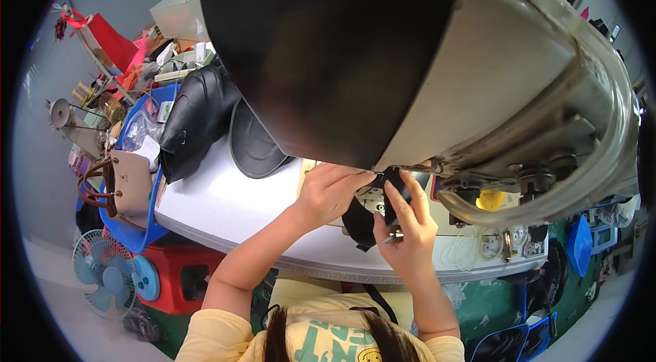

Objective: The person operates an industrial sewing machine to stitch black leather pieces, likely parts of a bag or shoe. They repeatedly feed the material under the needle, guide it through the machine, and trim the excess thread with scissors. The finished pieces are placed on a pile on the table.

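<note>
Cluttered workshop, white worktable (225, 205) under a big sewing machine (424, 75); near its front edge, black leather piece (360, 222) pinched in left hand (328, 191) fingers and pressed by right hand (403, 229) thumb, fingers curled on it; likely risk: fingertips close beneath the needle area, or leather slipping askew.

A pale yellow short-sleeved T-shirt (321, 335) with teal lettering covers the person at six o'clock; dark hair (383, 341) hangs over it, forearms bare.
</note>
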`<state>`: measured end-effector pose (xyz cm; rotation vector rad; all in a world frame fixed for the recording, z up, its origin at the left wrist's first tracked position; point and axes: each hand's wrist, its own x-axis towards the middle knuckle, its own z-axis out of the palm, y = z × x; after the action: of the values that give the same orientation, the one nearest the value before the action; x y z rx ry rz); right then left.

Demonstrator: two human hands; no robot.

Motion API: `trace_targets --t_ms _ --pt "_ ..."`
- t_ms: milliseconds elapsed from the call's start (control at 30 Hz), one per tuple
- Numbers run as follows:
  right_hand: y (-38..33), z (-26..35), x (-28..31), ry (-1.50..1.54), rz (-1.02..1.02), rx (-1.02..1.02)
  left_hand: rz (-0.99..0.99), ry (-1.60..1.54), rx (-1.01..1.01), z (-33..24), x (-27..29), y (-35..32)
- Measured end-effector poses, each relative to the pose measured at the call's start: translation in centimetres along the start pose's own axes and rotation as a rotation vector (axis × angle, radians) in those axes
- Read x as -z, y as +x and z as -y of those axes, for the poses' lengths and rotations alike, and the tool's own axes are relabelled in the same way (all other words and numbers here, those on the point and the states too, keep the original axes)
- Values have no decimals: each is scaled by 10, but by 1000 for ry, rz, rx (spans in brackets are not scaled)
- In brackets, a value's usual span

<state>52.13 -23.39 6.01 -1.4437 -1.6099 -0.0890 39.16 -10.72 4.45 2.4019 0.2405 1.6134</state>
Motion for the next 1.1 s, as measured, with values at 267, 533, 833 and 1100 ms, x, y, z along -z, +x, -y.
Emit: trace_targets --t_ms 267,533,833,1100 --pt "4 -7 5 31 31 -26 -28 14 13 -3 -3 2" --pt "6 -29 18 40 161 -21 -43 105 -7 -7 -6 3" --pt "5 -47 19 -16 217 20 -125 172 51 -17 -12 2" --pt "14 -86 16 -76 172 115 -53 358 87 -39 -12 5"
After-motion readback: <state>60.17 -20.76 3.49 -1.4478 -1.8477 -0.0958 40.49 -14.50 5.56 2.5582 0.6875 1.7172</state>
